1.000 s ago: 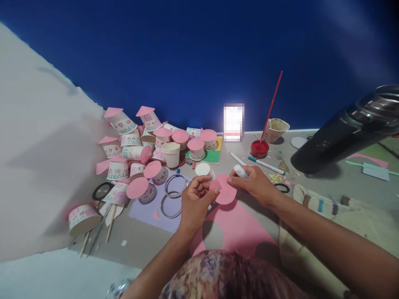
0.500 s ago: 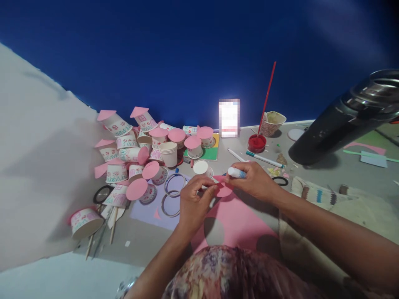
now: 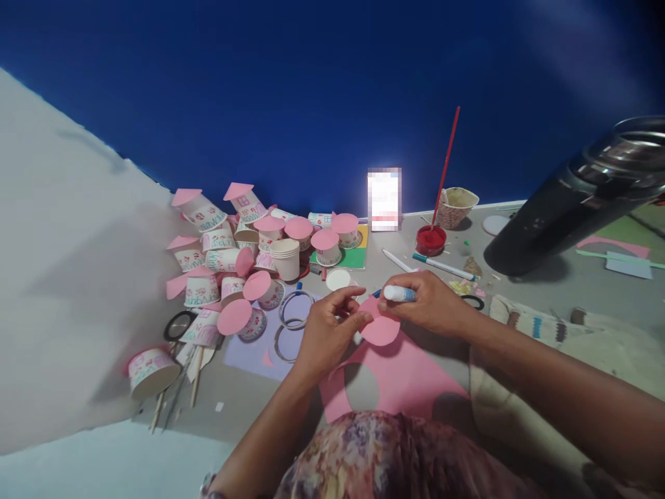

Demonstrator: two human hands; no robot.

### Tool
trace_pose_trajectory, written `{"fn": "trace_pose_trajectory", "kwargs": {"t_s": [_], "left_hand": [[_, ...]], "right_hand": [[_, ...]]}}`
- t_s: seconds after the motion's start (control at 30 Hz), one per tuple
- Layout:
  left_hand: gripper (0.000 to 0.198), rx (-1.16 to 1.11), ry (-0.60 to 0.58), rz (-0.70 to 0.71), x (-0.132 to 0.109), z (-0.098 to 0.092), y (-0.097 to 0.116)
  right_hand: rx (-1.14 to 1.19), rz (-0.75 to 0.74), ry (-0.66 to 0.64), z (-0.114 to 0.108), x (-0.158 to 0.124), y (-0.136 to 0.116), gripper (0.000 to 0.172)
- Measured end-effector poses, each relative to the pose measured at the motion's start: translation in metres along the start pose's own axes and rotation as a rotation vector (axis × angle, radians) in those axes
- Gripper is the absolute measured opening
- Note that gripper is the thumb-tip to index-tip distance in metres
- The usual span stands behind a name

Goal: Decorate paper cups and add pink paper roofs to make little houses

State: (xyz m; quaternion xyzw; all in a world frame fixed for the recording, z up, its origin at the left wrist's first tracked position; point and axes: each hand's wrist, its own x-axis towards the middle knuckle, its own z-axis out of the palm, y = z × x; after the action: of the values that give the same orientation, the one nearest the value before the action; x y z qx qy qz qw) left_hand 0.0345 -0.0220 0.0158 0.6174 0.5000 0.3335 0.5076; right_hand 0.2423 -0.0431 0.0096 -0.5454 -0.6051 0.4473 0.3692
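My left hand has its thumb on the left edge of a pink paper circle, with the index finger raised away from the thumb. My right hand is closed around a white glue stick with a blue label, and its fingertips also touch the circle's upper right edge. The circle is tilted so its flat face shows. Below it lies a pink paper sheet with round holes cut out. Just behind my hands a white paper cup stands on the table.
Several decorated paper cups with pink cone roofs crowd the left side. Tape rings lie on lilac paper. Further right are a red paint pot with a brush, markers, a dark flask and a cream cloth.
The pink circle has tipped so more of its face shows. My left fingers have opened away from the thumb, while the right hand keeps the glue stick.
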Motion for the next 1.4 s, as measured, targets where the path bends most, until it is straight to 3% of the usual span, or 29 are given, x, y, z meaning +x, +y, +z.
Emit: {"fn": "trace_pose_trajectory", "kwargs": {"t_s": [0.13,0.3,0.53,0.77,1.13,1.4], "left_hand": [[0.038,-0.018,-0.037,0.036,0.002,-0.003,-0.002],[0.036,-0.011,0.007,0.064,-0.003,-0.005,0.003],[0.039,0.070,0.004,0.069,-0.002,-0.006,0.007],[0.012,0.116,-0.090,0.067,0.001,-0.005,0.011],[0.024,0.039,-0.103,-0.016,0.007,0.001,0.004],[0.024,0.101,-0.124,0.007,0.006,0.004,0.005]], "right_hand": [[-0.006,0.012,0.004,-0.003,0.001,0.000,0.026],[0.005,0.052,0.045,-0.004,0.002,0.002,0.028],[-0.024,0.006,-0.006,-0.005,0.000,-0.001,0.023],[-0.031,0.017,-0.054,-0.007,0.000,-0.002,0.020],[0.028,0.068,-0.060,-0.012,0.003,-0.002,0.019],[0.029,0.094,-0.107,-0.015,0.007,0.001,0.017]]}}
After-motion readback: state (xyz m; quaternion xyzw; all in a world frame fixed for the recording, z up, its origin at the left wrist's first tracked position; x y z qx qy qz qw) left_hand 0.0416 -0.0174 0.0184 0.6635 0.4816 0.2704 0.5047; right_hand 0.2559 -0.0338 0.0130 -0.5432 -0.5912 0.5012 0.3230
